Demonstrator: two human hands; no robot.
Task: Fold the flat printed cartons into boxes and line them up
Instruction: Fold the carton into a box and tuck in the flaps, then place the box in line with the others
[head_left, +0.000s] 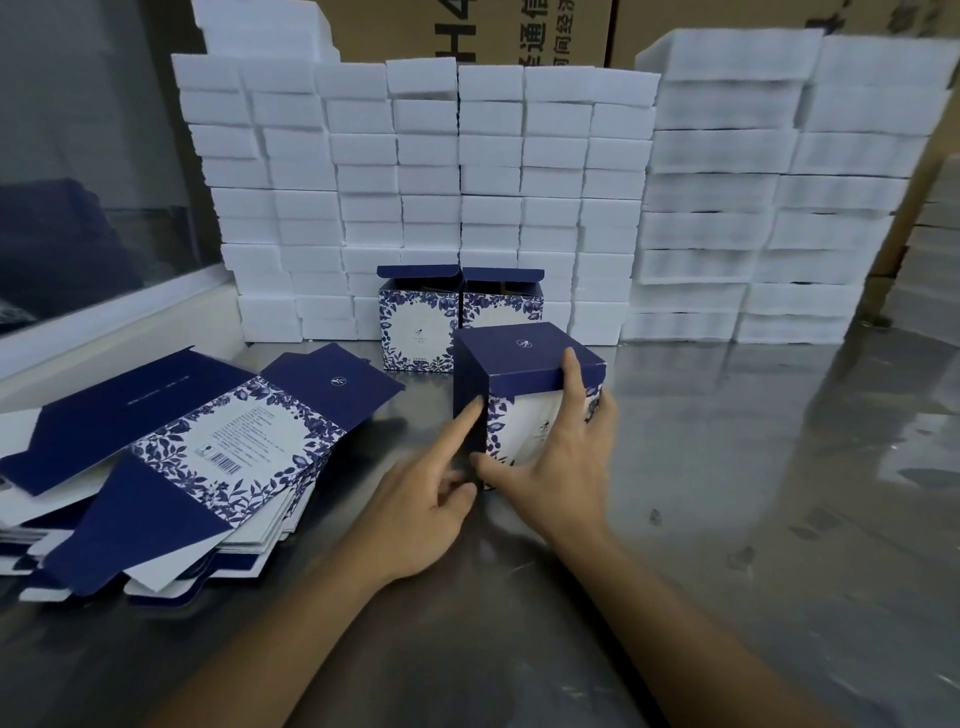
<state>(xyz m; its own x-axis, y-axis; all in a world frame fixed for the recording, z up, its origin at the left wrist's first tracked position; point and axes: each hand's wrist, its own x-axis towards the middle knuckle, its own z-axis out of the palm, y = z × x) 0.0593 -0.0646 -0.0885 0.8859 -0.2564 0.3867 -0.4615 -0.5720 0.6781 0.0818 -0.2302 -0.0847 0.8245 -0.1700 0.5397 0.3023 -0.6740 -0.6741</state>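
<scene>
Your right hand (558, 441) lies spread over the front of the folded carton (524, 395), its index fingertip up on the navy lid flap, its thumb hooked round the lower left corner and the other fingers wrapped at the right edge. Your left hand (431, 499) touches the carton's dark left side with an outstretched index finger; its other fingers curl loosely below. The carton stands on the steel table (727, 493), its lid closed and bearing a small white emblem too small to read.

Beyond your fingertips two finished boxes (460, 317) stand side by side with open lids, against stacked white foam blocks (467, 182). Left of your left hand lies the pile of flat cartons (182, 457); the top one shows a barcode and fine print, illegible. Brown shipping cartons (545, 26) behind carry large Chinese characters, partly cut off.
</scene>
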